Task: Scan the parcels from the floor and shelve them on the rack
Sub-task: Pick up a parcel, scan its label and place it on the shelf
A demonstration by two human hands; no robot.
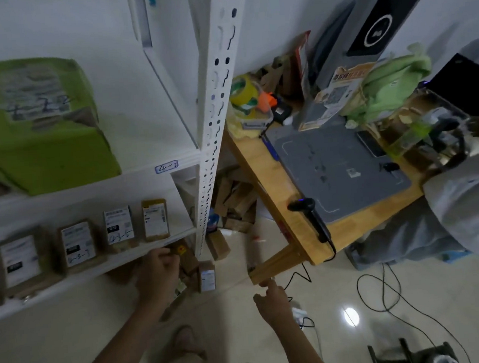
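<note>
My left hand (157,275) reaches low under the white rack (214,126), its fingers curled on a brown parcel (184,254) with a yellow sticker, just off the floor. My right hand (272,298) hovers by the table leg with the index finger stretched out and nothing in it. A small box with a white label (207,275) stands on the floor beside the held parcel, and another box (217,245) lies behind it. The black handheld scanner (310,216) lies on the wooden table's near edge. Several labelled brown parcels (119,228) stand on the lower shelf, and a green parcel (38,124) sits on the shelf above.
The wooden table (261,179) carries a grey mat (336,169), tape rolls (245,93) and clutter. Loose cardboard (234,201) is piled under it. Another person (467,208) stands at the right. Black cables (388,293) trail over the tiled floor.
</note>
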